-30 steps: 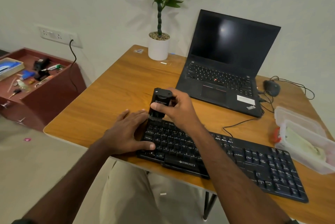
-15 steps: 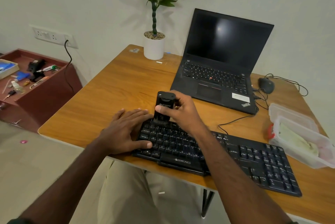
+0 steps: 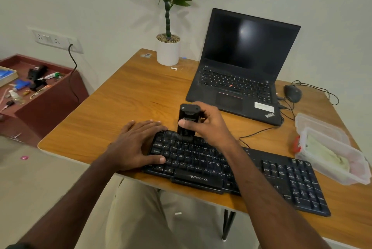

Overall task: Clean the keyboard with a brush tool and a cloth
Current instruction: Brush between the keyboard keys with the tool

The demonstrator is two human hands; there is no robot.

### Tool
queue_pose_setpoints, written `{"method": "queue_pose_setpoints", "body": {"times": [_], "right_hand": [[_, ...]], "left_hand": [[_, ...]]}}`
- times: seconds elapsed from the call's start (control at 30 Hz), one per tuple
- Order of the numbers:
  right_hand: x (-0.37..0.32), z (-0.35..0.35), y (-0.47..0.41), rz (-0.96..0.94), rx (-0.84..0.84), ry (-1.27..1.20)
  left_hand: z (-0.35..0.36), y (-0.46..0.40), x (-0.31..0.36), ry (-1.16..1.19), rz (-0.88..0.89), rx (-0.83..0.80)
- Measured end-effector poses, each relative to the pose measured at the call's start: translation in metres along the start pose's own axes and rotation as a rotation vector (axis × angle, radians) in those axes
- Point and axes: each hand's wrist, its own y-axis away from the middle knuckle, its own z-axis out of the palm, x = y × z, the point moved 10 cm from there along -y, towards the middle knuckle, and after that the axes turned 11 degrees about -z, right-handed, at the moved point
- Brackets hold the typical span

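the brushing step looks to be in hand: the right hand point(image 3: 209, 125) grips a stubby black brush tool point(image 3: 188, 120) upright, thumb across its near face and fingers curled round the far side, its lower end set down on the top key rows toward the left end of the black zebronics keyboard point(image 3: 231, 170). the left hand point(image 3: 138, 144) lies flat with fingers straight on the keyboard's left end, thumb on the lower keys, holding nothing and seemingly steadying the board. the keyboard sits along the near edge of the wooden surface point(image 3: 124, 107), slanting away to the right. by my reading most of the keys are yet to be brushed, so the next move calls for drawing the tool rightward along the rows with light pressure while the left hand keeps the board from sliding. the cloth point(image 3: 327, 153) seems to be the pale bundle in the clear plastic container point(image 3: 360, 174) at the right, well apart from both hands, untouched. an open laptop point(image 3: 241, 71) stands farther back.
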Motion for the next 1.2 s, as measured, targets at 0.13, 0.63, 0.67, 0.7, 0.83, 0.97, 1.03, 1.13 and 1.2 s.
{"method": "queue_pose_setpoints", "body": {"times": [0.13,0.63,0.67,0.7,0.83,0.97,1.03,1.13,1.2], "right_hand": [[0.010,-0.013,0.010,0.085,-0.029,-0.053],[0.006,-0.038,0.026,0.112,0.002,-0.045],[0.006,-0.049,0.031,0.125,0.014,-0.051],[0.005,-0.060,0.034,0.124,0.040,-0.031],[-0.001,-0.070,0.035,0.061,0.158,-0.006],[0.005,-0.034,0.032,0.052,0.096,-0.064],[0.008,-0.037,0.034,0.064,0.078,-0.043],[0.016,-0.070,0.049,0.120,0.114,-0.041],[0.012,-0.094,0.058,0.116,0.152,-0.011]], "left_hand": [[0.000,0.001,0.000,0.000,-0.002,0.003],[-0.001,0.000,0.001,0.001,-0.002,0.013],[-0.001,0.000,0.001,-0.001,-0.004,0.013],[-0.001,0.000,0.001,-0.001,-0.006,0.014],[-0.001,-0.001,0.001,-0.004,-0.004,0.026],[0.000,-0.002,0.001,0.004,-0.006,0.021],[0.000,-0.002,0.000,-0.007,-0.012,0.012],[0.000,-0.001,0.001,-0.004,-0.008,0.018],[-0.001,-0.001,0.001,0.004,-0.003,0.029]]}}
